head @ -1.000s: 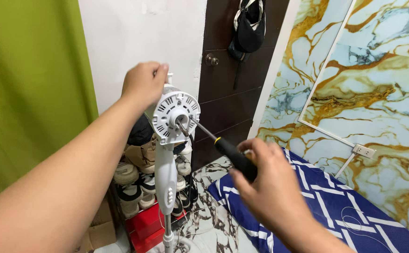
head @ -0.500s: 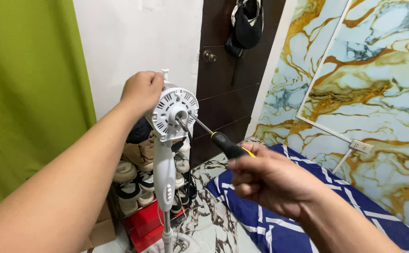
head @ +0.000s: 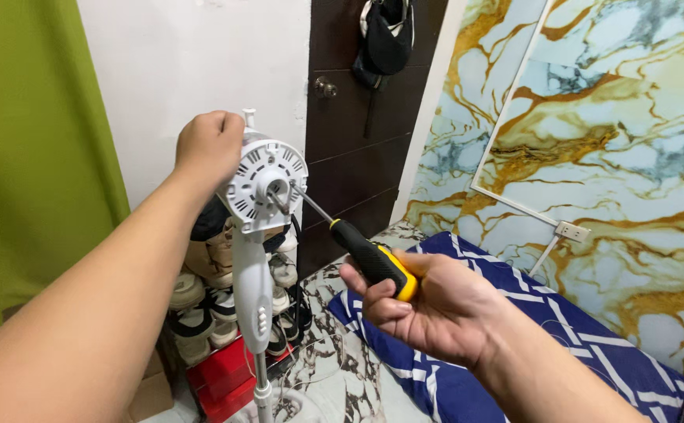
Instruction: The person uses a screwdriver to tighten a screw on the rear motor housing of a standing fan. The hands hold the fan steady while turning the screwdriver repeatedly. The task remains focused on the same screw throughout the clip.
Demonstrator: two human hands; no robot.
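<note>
A white stand fan with its blades and guard off shows its round motor housing (head: pixel 266 186) at centre left, on a white neck and pole. My left hand (head: pixel 209 149) grips the back of that housing from the left. My right hand (head: pixel 428 301) holds a screwdriver (head: pixel 373 260) with a black and yellow handle. Its metal shaft runs up and left, with the tip at the motor's front face beside the shaft hub.
Behind the fan a red rack (head: pixel 228 376) carries several shoes. A dark brown door (head: pixel 358 133) with a knob has a bag hanging on it. A blue patterned mattress (head: pixel 546 345) lies at right below a marble-patterned wall. A green curtain (head: pixel 28 157) hangs at left.
My right hand has turned on the screwdriver handle, palm now facing up. The view has shifted slightly; the left hand stays on the motor housing.
</note>
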